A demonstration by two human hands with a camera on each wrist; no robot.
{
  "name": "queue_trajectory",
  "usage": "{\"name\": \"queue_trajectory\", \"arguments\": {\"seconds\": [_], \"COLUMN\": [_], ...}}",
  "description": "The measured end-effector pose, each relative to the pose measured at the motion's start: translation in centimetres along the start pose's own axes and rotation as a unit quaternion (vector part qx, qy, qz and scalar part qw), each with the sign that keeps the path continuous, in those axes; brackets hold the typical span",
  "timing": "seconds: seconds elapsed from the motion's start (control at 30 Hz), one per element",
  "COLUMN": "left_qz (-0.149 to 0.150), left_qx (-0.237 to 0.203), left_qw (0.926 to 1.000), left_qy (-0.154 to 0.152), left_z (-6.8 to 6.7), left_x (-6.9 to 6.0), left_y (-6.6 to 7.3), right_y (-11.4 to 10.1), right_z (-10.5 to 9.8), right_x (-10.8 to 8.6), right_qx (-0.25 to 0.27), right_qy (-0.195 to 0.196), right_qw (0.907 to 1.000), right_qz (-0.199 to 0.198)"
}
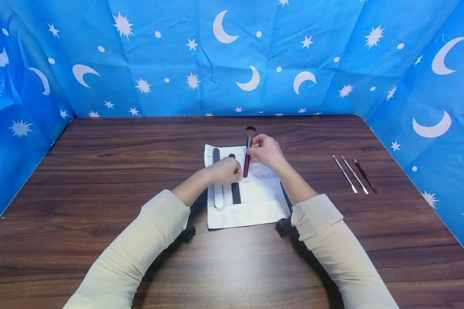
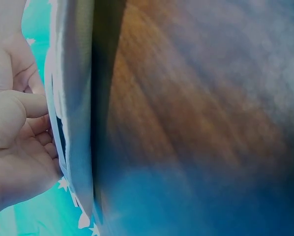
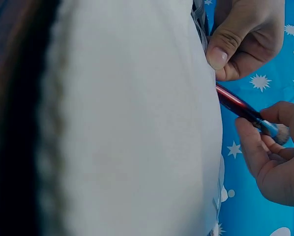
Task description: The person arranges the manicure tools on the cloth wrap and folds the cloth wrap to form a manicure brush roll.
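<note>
Pinching a makeup brush (image 1: 246,167) in the right hand (image 1: 268,151), with thumb and fingertips clamped on the handle close to the ferrule. Holding it over the middle of a white fabric pouch (image 1: 261,191), with bristles toward twelve o'clock, out past the far edge in the head view, and with the dark red butt toward six, near the upper edge of a pocket. Cannot tell touching from just apart at that butt. Gripping the pocket's edge with the left hand (image 1: 226,171), at nine o'clock from the butt, thumb pressed against forefinger and the other fingers curled in. Passing over a pale, dark-topped nail file (image 1: 218,199) and a black nail file (image 1: 236,195), both lying twelve to six along the pouch's nine o'clock side. Leaving a wide stretch of wooden tabletop (image 1: 81,193) toward nine, a narrower strip at twelve before the blue backdrop (image 1: 178,51), and a good gap at three before two silver cuticle pushers (image 1: 344,174) and a slim dark red tool (image 1: 365,176). Bounded at five and seven by light sleeves (image 1: 139,240), just off the pouch's near corners.
</note>
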State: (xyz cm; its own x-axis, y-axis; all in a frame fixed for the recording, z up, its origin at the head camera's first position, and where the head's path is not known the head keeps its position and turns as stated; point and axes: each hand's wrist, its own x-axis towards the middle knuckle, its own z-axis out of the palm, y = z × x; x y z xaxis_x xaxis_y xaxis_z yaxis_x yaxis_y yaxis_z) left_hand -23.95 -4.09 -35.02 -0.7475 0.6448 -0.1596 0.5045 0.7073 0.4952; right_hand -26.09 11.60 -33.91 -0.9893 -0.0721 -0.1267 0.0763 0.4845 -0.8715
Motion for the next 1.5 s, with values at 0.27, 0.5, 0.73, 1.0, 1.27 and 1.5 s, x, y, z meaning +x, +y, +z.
{"name": "queue_trajectory", "arguments": {"seconds": [0.27,0.5,0.73,1.0,1.27,1.5], "left_qz": [-0.009,-0.011,-0.005,-0.002,-0.004,0.005], "left_qx": [0.006,0.014,0.020,0.022,0.016,0.017], "left_qw": [0.9999,0.9998,0.9998,0.9997,0.9999,0.9998], "left_qy": [0.001,0.005,0.008,0.007,0.002,0.003], "left_z": [0.1,0.1,0.2,0.1,0.1,0.1], "left_x": [0.0,0.0,-0.1,0.0,-0.1,-0.2], "left_y": [0.1,0.2,0.2,0.2,0.3,0.4], "right_y": [0.0,0.3,0.2,0.5,0.8,0.7], "right_z": [0.1,0.7,1.3,1.3,1.5,1.4], "right_x": [-0.2,-0.2,-0.6,-0.9,-0.6,-0.7], "right_qx": [-0.036,-0.041,-0.003,0.027,0.015,0.006], "right_qy": [-0.037,-0.078,-0.107,-0.122,-0.108,-0.117], "right_qw": [0.9981,0.9938,0.9882,0.9863,0.9888,0.9871], "right_qz": [0.034,0.068,0.110,0.108,0.102,0.109]}}
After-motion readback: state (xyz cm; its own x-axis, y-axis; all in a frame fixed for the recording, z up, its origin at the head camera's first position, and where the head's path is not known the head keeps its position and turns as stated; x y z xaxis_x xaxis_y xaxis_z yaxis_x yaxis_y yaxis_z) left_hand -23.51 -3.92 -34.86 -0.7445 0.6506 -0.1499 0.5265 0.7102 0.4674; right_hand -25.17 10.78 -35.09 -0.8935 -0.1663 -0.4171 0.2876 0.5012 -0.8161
